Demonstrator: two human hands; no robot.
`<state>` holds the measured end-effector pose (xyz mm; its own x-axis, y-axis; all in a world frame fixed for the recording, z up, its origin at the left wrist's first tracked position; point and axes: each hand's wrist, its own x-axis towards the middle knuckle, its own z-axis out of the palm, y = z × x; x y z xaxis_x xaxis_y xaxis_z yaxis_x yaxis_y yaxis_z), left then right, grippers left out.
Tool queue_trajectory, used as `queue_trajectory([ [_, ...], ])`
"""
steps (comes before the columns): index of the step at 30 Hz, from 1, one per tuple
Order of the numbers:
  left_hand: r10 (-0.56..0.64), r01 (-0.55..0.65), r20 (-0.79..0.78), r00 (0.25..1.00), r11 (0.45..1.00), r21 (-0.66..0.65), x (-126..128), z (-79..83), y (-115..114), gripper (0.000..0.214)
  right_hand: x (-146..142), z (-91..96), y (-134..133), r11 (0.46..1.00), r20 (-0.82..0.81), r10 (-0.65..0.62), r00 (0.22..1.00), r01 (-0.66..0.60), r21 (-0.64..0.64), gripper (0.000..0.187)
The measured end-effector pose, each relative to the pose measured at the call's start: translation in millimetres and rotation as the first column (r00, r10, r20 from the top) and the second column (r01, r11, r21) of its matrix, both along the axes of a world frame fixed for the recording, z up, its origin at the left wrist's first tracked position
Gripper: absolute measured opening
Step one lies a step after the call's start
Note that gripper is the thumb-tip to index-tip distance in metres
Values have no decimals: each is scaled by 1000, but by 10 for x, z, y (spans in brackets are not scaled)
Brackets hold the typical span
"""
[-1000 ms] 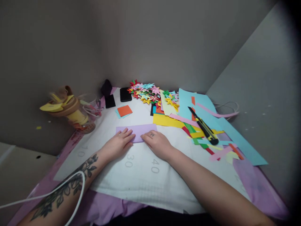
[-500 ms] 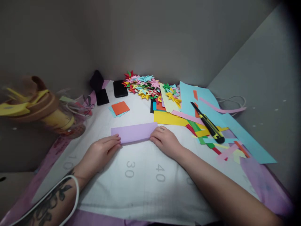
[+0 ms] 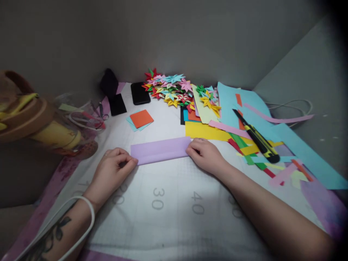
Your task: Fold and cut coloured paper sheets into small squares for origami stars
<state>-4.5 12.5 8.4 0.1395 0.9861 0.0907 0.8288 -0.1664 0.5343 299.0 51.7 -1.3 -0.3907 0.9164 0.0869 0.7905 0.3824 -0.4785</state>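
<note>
A folded strip of purple paper (image 3: 161, 148) lies lengthwise on the white mat (image 3: 168, 232), in the middle of the head view. Its lower left corner is pinched between the thumb and fingers of my left hand (image 3: 111, 168). At the other end, my right hand (image 3: 206, 156) is closed with fingertips and thumb on the strip's right edge. A fold line runs along the strip near its lower edge. Small orange (image 3: 141, 119) and light blue squares of paper (image 3: 131, 125) lie just beyond it.
Folded paper stars (image 3: 174, 88) are heaped at the back. On the right, a yellow and black utility knife (image 3: 261, 141) rests over paper scraps and blue sheets (image 3: 310, 152). A phone (image 3: 140, 93) and a lidded cup (image 3: 54, 134) stand to the left; a white cable (image 3: 89, 217) crosses my left forearm.
My left fingers, which lay flatter on the strip, now pinch its corner. My right fingers have curled in at the right edge. The view has shifted slightly.
</note>
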Motion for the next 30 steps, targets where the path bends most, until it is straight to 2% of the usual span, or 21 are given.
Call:
queue_trajectory([
  [7,4,-6,-55,998,1000,-23,6,-22,34,32,17,50,32,1000,153,-10,988,14,-28,23],
  [18,15,-17,-88,996,999,-27,24,-12,49,31,-24,99,27,1000,338,-25,941,26,2,23],
  [30,16,-22,-109,994,998,-52,21,15,52,31,-35,66,-9,999,362,-42,931,33,30,21],
])
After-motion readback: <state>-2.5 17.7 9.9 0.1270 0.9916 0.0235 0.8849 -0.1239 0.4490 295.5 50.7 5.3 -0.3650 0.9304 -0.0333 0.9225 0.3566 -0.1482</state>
